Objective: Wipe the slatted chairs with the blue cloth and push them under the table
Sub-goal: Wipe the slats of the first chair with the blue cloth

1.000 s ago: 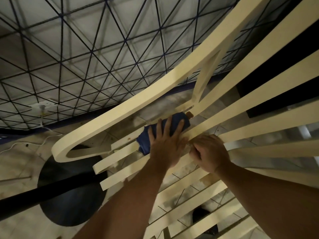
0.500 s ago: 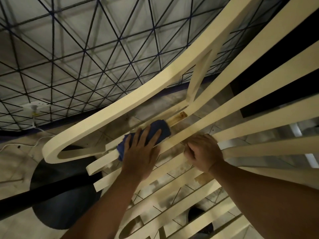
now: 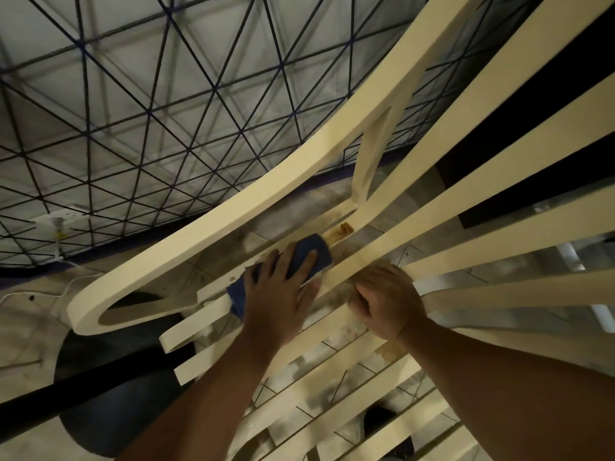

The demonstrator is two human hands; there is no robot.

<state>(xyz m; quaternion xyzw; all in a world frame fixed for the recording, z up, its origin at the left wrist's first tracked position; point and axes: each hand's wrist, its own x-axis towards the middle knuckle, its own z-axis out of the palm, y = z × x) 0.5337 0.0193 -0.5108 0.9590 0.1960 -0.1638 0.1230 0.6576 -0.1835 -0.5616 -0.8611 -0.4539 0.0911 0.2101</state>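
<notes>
Two hands on the slatted chair: left hand flat, pressing the blue cloth, which slid back up beside the brown stain; right hand grips a slat near it. Stain remains, so more scrubbing.

On the chair seat, the cloth lies under the left grip, just below the armrest, the right grip curled round a slat to its right, a round base on the floor beneath the chair's left side, a wall behind.
</notes>
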